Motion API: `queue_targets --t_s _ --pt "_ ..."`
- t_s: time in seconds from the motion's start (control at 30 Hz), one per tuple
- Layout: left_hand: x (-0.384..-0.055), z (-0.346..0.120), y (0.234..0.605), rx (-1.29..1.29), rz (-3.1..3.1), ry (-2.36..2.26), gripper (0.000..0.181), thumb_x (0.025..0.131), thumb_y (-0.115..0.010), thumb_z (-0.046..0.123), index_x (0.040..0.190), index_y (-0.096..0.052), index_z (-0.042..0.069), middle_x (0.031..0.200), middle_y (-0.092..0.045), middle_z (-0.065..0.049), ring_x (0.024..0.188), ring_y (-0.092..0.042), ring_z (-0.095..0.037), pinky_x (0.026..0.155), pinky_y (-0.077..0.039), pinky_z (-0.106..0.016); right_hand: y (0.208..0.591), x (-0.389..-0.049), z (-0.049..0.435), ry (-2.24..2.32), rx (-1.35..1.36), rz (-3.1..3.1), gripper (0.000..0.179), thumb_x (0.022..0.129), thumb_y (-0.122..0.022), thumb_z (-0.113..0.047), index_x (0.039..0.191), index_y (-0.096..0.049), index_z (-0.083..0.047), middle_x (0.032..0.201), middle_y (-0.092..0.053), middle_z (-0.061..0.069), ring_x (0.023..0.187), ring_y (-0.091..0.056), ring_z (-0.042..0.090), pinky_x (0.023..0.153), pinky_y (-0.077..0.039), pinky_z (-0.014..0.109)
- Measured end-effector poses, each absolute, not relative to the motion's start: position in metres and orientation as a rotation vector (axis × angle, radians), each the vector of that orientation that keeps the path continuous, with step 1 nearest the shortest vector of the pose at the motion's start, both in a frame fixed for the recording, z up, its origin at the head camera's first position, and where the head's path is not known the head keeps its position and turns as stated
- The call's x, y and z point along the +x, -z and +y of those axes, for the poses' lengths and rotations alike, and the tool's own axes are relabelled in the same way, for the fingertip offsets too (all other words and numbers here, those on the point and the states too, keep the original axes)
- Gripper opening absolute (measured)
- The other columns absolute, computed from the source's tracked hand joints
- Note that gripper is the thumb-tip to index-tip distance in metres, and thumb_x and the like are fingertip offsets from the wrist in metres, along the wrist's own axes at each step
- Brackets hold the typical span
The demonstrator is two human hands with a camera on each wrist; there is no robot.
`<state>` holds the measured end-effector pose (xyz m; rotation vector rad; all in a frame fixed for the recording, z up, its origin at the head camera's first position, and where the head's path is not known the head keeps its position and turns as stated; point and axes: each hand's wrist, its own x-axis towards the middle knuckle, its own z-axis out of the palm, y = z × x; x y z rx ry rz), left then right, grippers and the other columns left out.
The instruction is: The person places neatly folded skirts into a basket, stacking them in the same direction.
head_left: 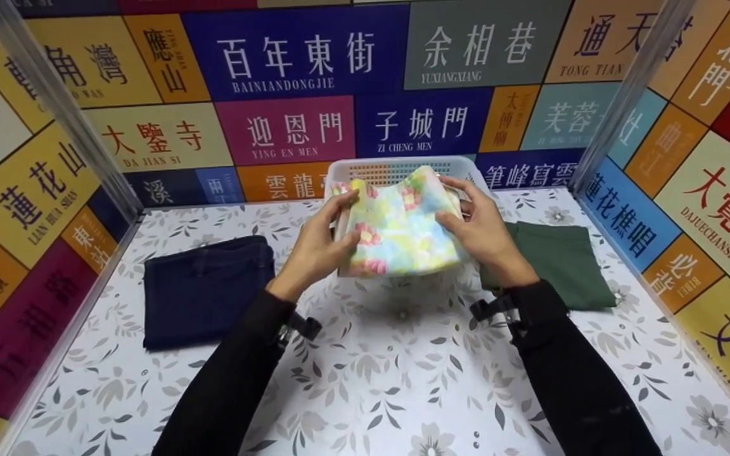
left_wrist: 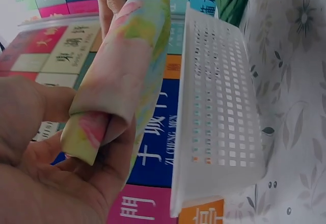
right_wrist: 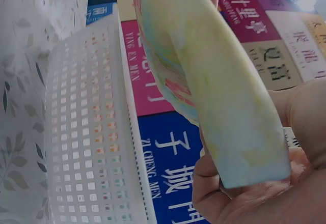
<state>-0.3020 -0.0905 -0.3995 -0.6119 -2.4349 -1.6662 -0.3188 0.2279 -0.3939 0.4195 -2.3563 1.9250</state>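
A folded floral cloth point(head_left: 397, 228) in pastel yellow, blue and pink is held up between both hands, in front of and above a white perforated basket point(head_left: 466, 166). My left hand point(head_left: 322, 240) grips its left edge, thumb on the near face. At the opposite edge my right hand point(head_left: 482, 225) pinches it the same way. In the left wrist view, the cloth's rolled-over layers point(left_wrist: 109, 81) lie between thumb and fingers of the left hand point(left_wrist: 56, 152). The right wrist view has the right hand point(right_wrist: 270, 183) around the folded end point(right_wrist: 239, 122). The basket's inside is mostly hidden.
Folded dark navy trousers point(head_left: 206, 291) lie on the left of the floral-patterned table point(head_left: 365, 380). A folded green garment point(head_left: 561, 266) lies on the right, partly behind the right forearm. Walls with colourful sign panels point(head_left: 295, 50) enclose the back and sides.
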Motion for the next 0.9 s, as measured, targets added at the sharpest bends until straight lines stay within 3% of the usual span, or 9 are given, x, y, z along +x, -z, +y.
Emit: queue_targets --t_s 0.1,0.23,0.33,0.43,0.5,0.73,0.9 --pt "-0.315 -0.088 0.400 -0.578 -2.451 1.647 0.074 0.104 -0.075 0.002 0.174 -0.055 0.016 0.175 -0.060 -0.012 0.158 -0.062 -0.033 0.122 -0.062 -0.048 0.395 -0.332 0.228 -1.906 0.431 -2.353 0.073 0.114 -0.068 -0.001 0.181 -0.044 -0.020 0.143 -0.072 0.035 0.092 -0.082 0.016 0.073 -0.070 0.031" --pt "-0.330 -0.085 0.401 -0.560 -2.447 1.677 0.073 0.103 -0.075 0.000 0.172 -0.058 0.016 0.173 -0.062 -0.015 0.146 -0.072 -0.037 0.117 -0.065 -0.049 0.396 -0.345 0.227 -1.874 0.387 -2.359 0.069 0.115 -0.068 -0.005 0.178 -0.051 -0.026 0.163 -0.069 0.020 0.099 -0.078 0.018 0.077 -0.066 0.027" --pt "-0.340 -0.083 0.402 -0.561 -2.447 1.652 0.065 0.103 -0.074 -0.001 0.166 -0.064 0.011 0.169 -0.065 -0.017 0.149 -0.070 -0.038 0.125 -0.060 -0.048 0.397 -0.355 0.224 -1.800 0.342 -2.367 0.054 0.115 -0.071 -0.006 0.166 -0.067 -0.022 0.172 -0.065 0.008 0.126 -0.073 0.023 0.103 -0.060 0.029" --pt "-0.350 -0.081 0.404 -0.553 -2.455 1.595 0.055 0.105 -0.074 0.000 0.159 -0.071 0.007 0.164 -0.071 -0.017 0.160 -0.062 -0.034 0.135 -0.049 -0.045 0.399 -0.365 0.220 -1.764 0.330 -2.354 0.040 0.114 -0.072 -0.005 0.153 -0.077 -0.009 0.165 -0.071 0.013 0.155 -0.061 0.028 0.131 -0.048 0.039" --pt "-0.356 -0.080 0.406 -0.540 -2.454 1.595 0.051 0.106 -0.073 0.000 0.157 -0.072 0.005 0.163 -0.072 -0.016 0.163 -0.059 -0.033 0.138 -0.045 -0.044 0.400 -0.372 0.218 -1.761 0.324 -2.353 0.034 0.114 -0.070 -0.004 0.147 -0.079 -0.003 0.161 -0.072 0.019 0.167 -0.051 0.029 0.143 -0.036 0.043" --pt "-0.378 -0.075 0.418 -0.499 -2.464 1.555 0.058 0.102 -0.067 -0.006 0.159 -0.069 0.001 0.166 -0.069 -0.019 0.165 -0.056 -0.035 0.141 -0.042 -0.043 0.405 -0.395 0.215 -1.767 0.233 -2.446 0.045 0.111 -0.059 -0.003 0.153 -0.075 -0.004 0.176 -0.059 0.015 0.179 -0.035 0.028 0.146 -0.028 0.045" --pt "-0.391 -0.072 0.422 -0.485 -2.498 1.503 0.063 0.100 -0.065 -0.009 0.163 -0.065 0.000 0.169 -0.064 -0.021 0.167 -0.054 -0.037 0.144 -0.038 -0.045 0.409 -0.410 0.213 -1.659 0.271 -2.511 0.051 0.107 -0.058 0.002 0.157 -0.071 0.000 0.172 -0.062 0.021 0.178 -0.037 0.035 0.150 -0.024 0.050"
